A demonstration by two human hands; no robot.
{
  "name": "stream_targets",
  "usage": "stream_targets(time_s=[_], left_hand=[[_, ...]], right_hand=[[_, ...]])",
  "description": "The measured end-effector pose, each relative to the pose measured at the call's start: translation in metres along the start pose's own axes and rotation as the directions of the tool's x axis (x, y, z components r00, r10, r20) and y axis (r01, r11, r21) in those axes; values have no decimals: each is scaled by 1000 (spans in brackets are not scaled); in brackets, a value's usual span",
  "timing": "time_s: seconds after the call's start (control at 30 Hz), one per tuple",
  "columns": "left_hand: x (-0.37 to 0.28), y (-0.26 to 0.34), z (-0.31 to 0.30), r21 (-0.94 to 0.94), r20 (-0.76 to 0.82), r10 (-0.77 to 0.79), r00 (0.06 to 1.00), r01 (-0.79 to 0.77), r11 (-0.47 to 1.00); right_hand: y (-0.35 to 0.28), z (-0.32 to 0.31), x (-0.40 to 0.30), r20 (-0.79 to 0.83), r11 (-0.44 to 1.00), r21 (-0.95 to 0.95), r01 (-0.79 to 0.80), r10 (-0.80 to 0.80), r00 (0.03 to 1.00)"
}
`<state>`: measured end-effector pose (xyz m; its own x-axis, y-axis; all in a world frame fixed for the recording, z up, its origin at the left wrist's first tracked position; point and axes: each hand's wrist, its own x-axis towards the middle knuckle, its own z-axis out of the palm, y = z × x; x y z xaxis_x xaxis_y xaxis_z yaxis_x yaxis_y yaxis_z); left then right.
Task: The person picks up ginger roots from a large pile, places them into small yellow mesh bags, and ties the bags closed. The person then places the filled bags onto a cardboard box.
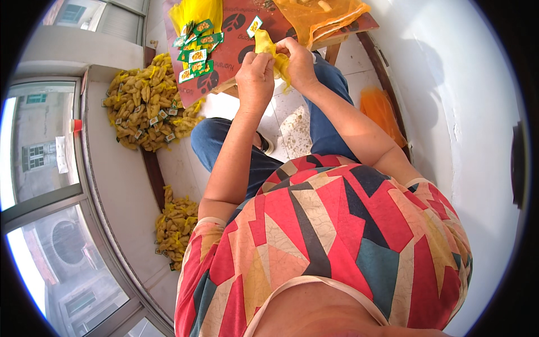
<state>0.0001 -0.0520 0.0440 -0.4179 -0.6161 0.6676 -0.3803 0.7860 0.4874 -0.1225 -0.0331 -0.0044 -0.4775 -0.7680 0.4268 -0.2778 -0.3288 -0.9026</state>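
Over the near edge of a red printed board table [229,67], my two hands grip one small yellow mesh bag [264,42] with a knobbly root in it, apparently ginger. My left hand [256,80] pinches the bag from its left side. Fingers of my right hand [299,63] hold the gathered mesh on the right, and loose netting hangs down between the hands. A printed picture tag [254,26] sticks out at the bag's far end. To the left on the table lies a bundle of flat yellow mesh bags [196,12] with several green-and-white tags [198,56].
An orange mesh sack [324,25] with a pale root piece [324,5] covers the table's right. Left on the floor are a large heap of bagged roots [147,101] and a smaller heap [179,223]. Orange netting [381,111] lies by the right wall [454,101].
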Motion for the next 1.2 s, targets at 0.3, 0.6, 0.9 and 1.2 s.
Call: stream_targets(time_s=[0.3,0.6,0.9,1.2], left_hand=[[1,-1,12,39,27,-12,1000,10,999],[-26,-25,13,-671,221,-677,702,613,417],[-6,-54,40,-553,815,-216,537,610,-568],[2,-53,52,-598,719,-285,634,357,-717]], right_hand=[[16,1,6,18,992,-122,0,3,1000],[8,-33,-1,333,729,484,-484,358,872],[0,-42,1,429,746,380,-547,382,819],[-76,-87,-95,376,977,-76,-199,213,902]])
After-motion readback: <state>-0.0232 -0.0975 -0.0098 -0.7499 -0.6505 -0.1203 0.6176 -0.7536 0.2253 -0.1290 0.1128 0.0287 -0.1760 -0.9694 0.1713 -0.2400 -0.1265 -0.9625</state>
